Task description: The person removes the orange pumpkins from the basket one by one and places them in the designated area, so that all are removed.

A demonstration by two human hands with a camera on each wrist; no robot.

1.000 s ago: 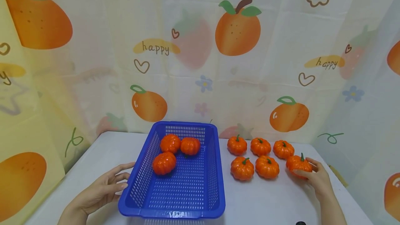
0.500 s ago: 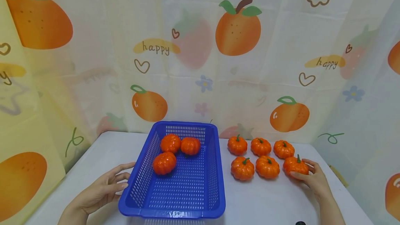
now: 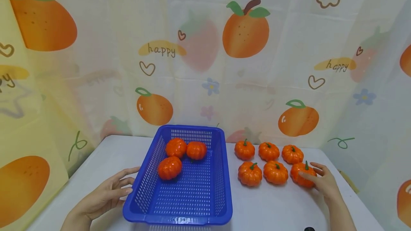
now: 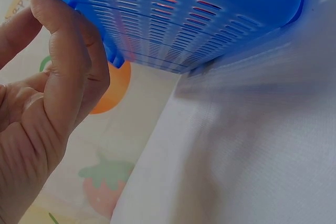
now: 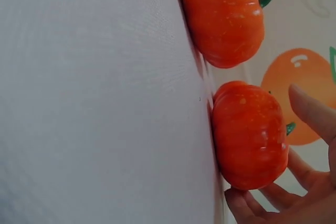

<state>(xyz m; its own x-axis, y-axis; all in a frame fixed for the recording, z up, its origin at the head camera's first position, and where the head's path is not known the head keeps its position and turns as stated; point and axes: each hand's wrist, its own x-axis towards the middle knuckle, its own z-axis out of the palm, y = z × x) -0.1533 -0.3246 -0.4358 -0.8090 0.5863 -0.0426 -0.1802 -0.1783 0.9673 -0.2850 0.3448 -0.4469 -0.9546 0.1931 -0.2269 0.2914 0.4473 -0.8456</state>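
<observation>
Orange pumpkin [image 5: 249, 136], left fingers [image 4: 65, 69] relaxed, right fingers [image 5: 240, 205] spread, thumb [image 5: 314, 115] off it (right wrist view only)

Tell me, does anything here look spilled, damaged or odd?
Nothing looks spilled or damaged. The six pumpkins on the white table have stems pointing up; the three pumpkins in the blue basket don't, so may be tipped.

Three pumpkins [image 3: 170, 168] sit toward the basket's [image 3: 228, 191] far left corner; right of it, six more pumpkins [image 3: 275, 174] stand in two rows toward the desk's [image 3: 273, 206] far right corner.
</observation>
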